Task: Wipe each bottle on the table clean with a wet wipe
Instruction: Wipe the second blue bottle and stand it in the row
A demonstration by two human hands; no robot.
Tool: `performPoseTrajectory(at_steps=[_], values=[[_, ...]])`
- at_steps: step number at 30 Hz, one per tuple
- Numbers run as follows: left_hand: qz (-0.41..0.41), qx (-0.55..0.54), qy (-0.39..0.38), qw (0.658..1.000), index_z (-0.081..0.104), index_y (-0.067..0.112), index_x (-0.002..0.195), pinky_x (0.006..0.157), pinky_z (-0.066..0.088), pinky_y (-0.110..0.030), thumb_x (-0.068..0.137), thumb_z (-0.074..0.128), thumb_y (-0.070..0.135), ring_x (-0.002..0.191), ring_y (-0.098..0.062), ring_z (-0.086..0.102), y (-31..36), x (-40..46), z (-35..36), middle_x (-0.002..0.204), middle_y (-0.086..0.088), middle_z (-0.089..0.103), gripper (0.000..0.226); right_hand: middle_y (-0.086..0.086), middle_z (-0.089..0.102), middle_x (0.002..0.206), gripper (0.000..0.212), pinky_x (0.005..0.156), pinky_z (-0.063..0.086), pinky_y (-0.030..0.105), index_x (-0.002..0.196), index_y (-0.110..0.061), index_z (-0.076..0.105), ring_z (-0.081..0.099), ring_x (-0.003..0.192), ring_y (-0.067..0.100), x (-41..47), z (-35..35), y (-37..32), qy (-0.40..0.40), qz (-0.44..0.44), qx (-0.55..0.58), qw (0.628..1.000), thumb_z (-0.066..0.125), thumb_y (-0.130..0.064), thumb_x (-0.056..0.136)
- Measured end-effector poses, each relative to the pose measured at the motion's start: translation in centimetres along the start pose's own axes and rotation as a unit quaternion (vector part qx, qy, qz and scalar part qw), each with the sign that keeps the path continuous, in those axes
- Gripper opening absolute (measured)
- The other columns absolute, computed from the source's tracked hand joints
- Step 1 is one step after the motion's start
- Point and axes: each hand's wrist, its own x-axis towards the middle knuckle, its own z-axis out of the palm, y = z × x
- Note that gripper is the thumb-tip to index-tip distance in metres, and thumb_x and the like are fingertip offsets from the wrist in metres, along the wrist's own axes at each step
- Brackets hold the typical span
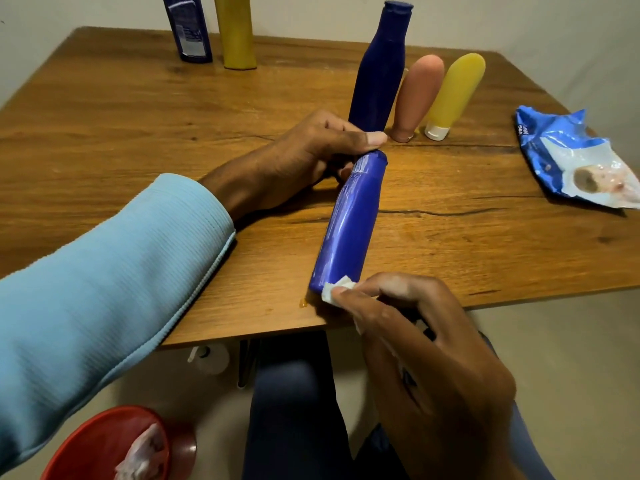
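While the blue bottle (349,223) lies on its side on the wooden desk (138,133), near the front edge, the left hand (304,157) has its grip closed around the bottle's far end. The right hand (426,344) pinches a white wet wipe (337,289) against the bottle's near end. Behind stand a dark blue bottle (381,67), a brown tube (417,98) and a yellow tube (455,91) side by side; two more bottles (235,32) stand at the far edge. A wipes pack (575,157) lies at the right. A red bowl (100,445) holding crumpled wipes sits below the desk.
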Motion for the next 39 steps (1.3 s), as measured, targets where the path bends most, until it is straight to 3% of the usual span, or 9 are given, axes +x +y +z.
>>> performPoseTrajectory(at_steps=[4,8,13,17,19,22,25,31,39], values=[[0.005,-0.008,-0.012,1.0,0.061,-0.005,0.087,0.083,0.037,-0.041,0.107,0.054,0.025,0.075,-0.027,0.045,-0.1,0.1,-0.3,0.08,-0.018,0.046,0.037,-0.002,0.074,0.115,0.034,0.077,0.059,0.032,0.112,-0.017,0.082,0.071,0.108,0.014,-1.4,0.1,1.2,-0.008,-0.006,-0.011,1.0,0.052,-0.033,0.11],[0.021,-0.017,-0.01,1.0,0.054,-0.03,0.101,0.089,0.034,-0.045,0.101,0.053,0.023,0.093,-0.035,0.046,-0.3,0.1,-0.5,0.093,-0.041,0.051,0.053,0.0,0.073,0.11,0.017,0.083,0.053,0.023,0.104,-0.015,0.083,0.071,0.105,0.012,-1.1,-0.5,1.7,0.026,0.012,-0.017,0.999,0.068,-0.009,0.098],[0.033,-0.015,-0.008,0.999,0.066,-0.022,0.106,0.087,0.035,-0.045,0.099,0.049,0.017,0.092,-0.036,0.051,-0.6,0.2,-0.6,0.097,-0.037,0.061,0.043,0.001,0.071,0.105,0.019,0.086,0.043,0.01,0.103,-0.012,0.081,0.065,0.102,0.006,1.8,-1.1,2.6,0.05,0.025,-0.019,0.998,0.062,-0.012,0.098],[0.03,-0.001,-0.013,0.999,0.072,-0.009,0.101,0.072,0.048,-0.018,0.101,0.051,0.023,0.078,-0.015,0.06,-0.6,0.3,-0.7,0.086,-0.013,0.067,0.039,0.0,0.07,0.106,0.017,0.083,0.048,0.014,0.104,-0.012,0.08,0.067,0.102,0.007,2.7,-1.4,3.6,0.056,0.034,0.006,0.998,0.066,-0.007,0.095],[0.027,0.007,-0.024,0.999,0.074,-0.002,0.1,0.073,0.048,-0.015,0.1,0.055,0.025,0.079,-0.012,0.06,-0.5,0.3,-0.8,0.089,-0.011,0.065,0.033,0.001,0.07,0.107,0.019,0.082,0.05,0.015,0.106,-0.012,0.08,0.067,0.103,0.007,2.6,-1.5,3.9,0.056,0.036,0.0,0.998,0.069,-0.002,0.094],[0.023,0.011,-0.021,0.999,0.073,-0.005,0.109,0.088,0.045,-0.03,0.098,0.059,0.024,0.093,-0.023,0.06,-0.6,0.4,-1.1,0.096,-0.008,0.067,0.033,0.0,0.069,0.108,0.031,0.08,0.055,0.021,0.108,-0.012,0.08,0.067,0.105,0.007,2.4,-1.5,4.3,0.047,0.048,-0.009,0.998,0.073,0.011,0.088],[0.015,0.011,-0.024,1.0,0.07,-0.008,0.118,0.098,0.04,-0.046,0.099,0.059,0.02,0.103,-0.028,0.062,-0.6,0.3,-1.3,0.101,-0.005,0.072,0.036,0.002,0.07,0.108,0.033,0.085,0.052,0.017,0.108,-0.011,0.08,0.067,0.105,0.008,2.5,-1.5,4.5,0.049,0.052,-0.009,0.997,0.074,0.013,0.086],[0.009,-0.012,-0.04,0.999,0.067,-0.01,0.124,0.1,0.04,-0.049,0.098,0.057,0.015,0.104,-0.029,0.067,-0.6,0.3,-1.6,0.104,-0.015,0.07,0.037,0.001,0.071,0.107,0.023,0.081,0.047,0.007,0.112,-0.012,0.078,0.066,0.1,0.005,4.5,-1.5,4.5,0.059,0.055,0.009,0.997,0.072,-0.001,0.093],[0.018,-0.055,-0.047,0.997,0.066,-0.006,0.121,0.1,0.037,-0.052,0.097,0.057,0.012,0.111,-0.035,0.059,-0.6,0.3,-1.4,0.114,-0.026,0.064,0.031,-0.006,0.07,0.112,0.021,0.087,0.047,0.011,0.117,-0.022,0.076,0.063,0.104,0.002,9.7,-0.4,5.3,0.067,0.063,-0.011,0.996,0.071,-0.014,0.098]])
